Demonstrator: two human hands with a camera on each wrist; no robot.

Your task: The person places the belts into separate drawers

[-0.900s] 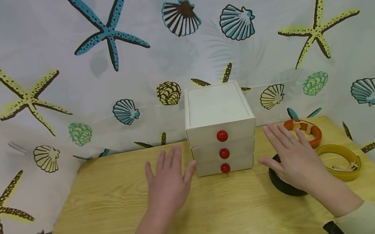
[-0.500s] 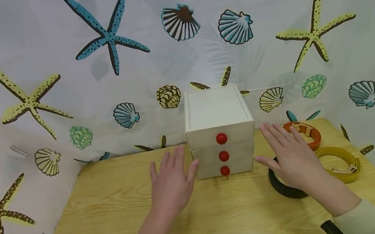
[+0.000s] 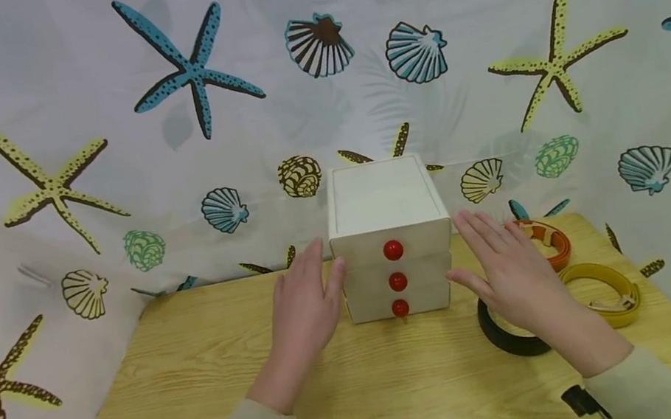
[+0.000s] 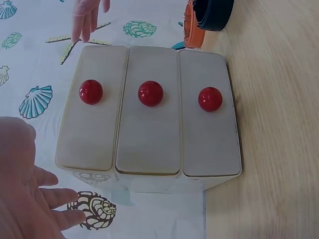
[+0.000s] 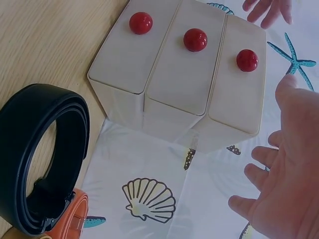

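Observation:
A small white drawer box (image 3: 383, 193) with three drawers, each with a round red knob (image 3: 398, 281), stands at the back middle of the wooden table. My left hand (image 3: 306, 304) is beside its left side, fingers extended. On the other side, my right hand (image 3: 508, 269) has its fingers straight and its thumb spread toward the box. Neither hand holds anything. In the left wrist view the left hand (image 4: 30, 189) appears apart from the box; the right wrist view likewise shows a gap beside the right hand (image 5: 294, 164). All the drawers are closed.
Rolled belts lie at the right: a black belt (image 3: 512, 341), partly behind my right hand, a yellow belt (image 3: 626, 312) and an orange belt (image 3: 559, 246). A white cloth (image 3: 77, 45) printed with starfish and shells hangs behind and beside the table (image 3: 204, 382).
Both hands have moved slightly forward and closer to the sides of the drawer box. The camera view has shifted a little. The box and belts stay in place on the table.

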